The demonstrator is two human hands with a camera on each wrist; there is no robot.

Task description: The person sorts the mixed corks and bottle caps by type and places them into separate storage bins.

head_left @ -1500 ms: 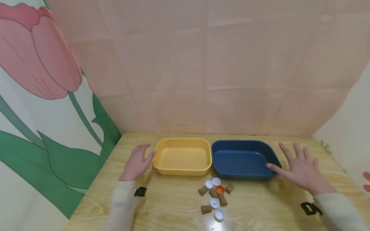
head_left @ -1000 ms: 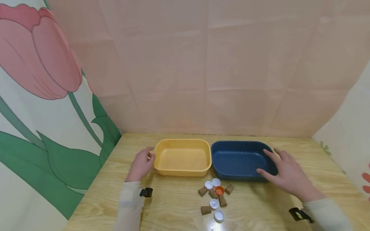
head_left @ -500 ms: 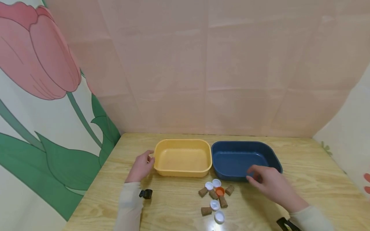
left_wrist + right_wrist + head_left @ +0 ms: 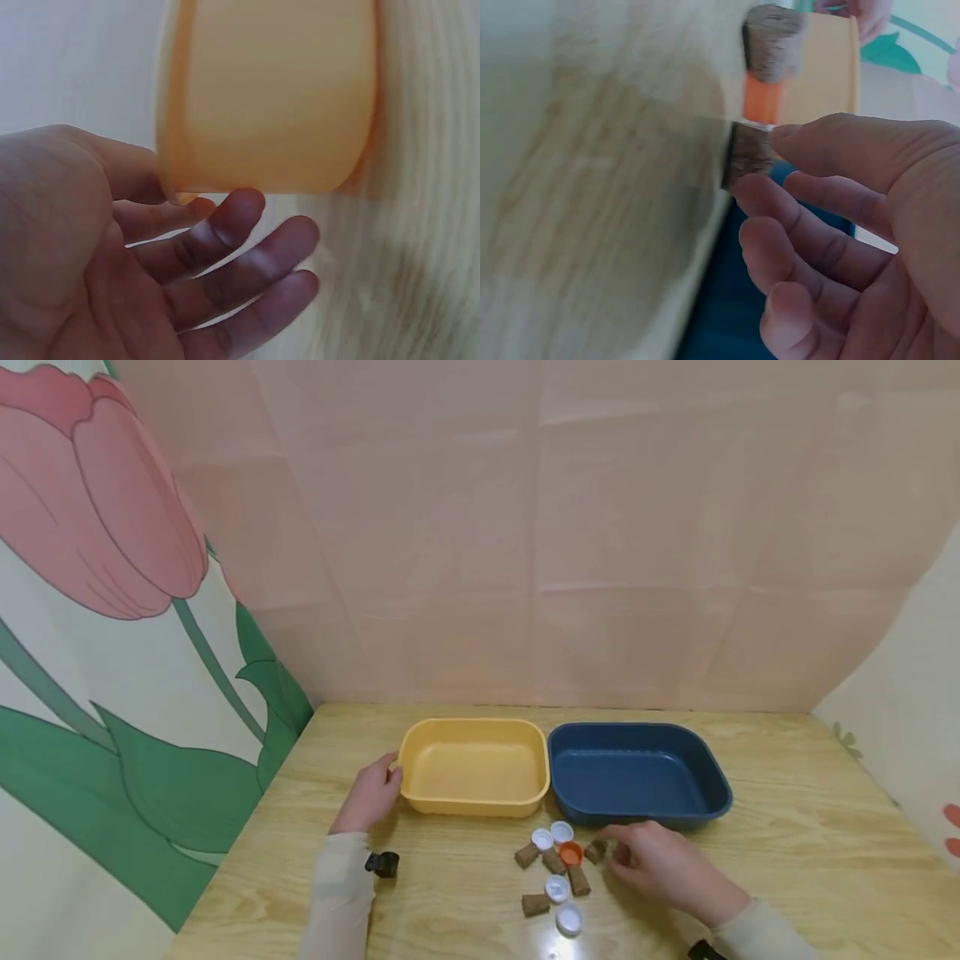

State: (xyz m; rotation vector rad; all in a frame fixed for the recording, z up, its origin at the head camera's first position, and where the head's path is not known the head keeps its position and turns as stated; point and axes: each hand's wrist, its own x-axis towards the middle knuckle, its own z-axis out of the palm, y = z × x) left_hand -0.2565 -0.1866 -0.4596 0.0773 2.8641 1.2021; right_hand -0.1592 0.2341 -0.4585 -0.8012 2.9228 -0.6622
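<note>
At the far left the person's left hand (image 4: 367, 797) is at the short end of the yellow tray (image 4: 472, 768), its grip a light pinch, thumb and first finger on the rim while the other fingers extend loosely below it. The tray sits flat on the counter (image 4: 450, 893), open side up, its long axis running left to right. It looks like thin, smooth plastic, so it should be light and fairly stiff, a little slippery on the flat walls; the rim is the sensible place to take hold. Next come the small things in front of the gap between the trays: four corks (image 4: 536, 904) lying on their sides at various angles, four white caps (image 4: 557, 888) and an orange cap (image 4: 571, 853). At the right edge of this cluster, just beside the orange cap, is the cork under the fingers (image 4: 593, 852), its long axis seeming to slant away from the person and to the right; which end is narrower I cannot tell. It should be very light, slightly springy and rough enough not to slip, though apt to roll, so a pinch across its middle would suit. Behind it stands the blue tray (image 4: 637, 777), also lengthwise left to right. Furthest right, the right hand (image 4: 667, 864) has thumb and fingertips about that cork; whether its grip has closed firmly I cannot tell.
</note>
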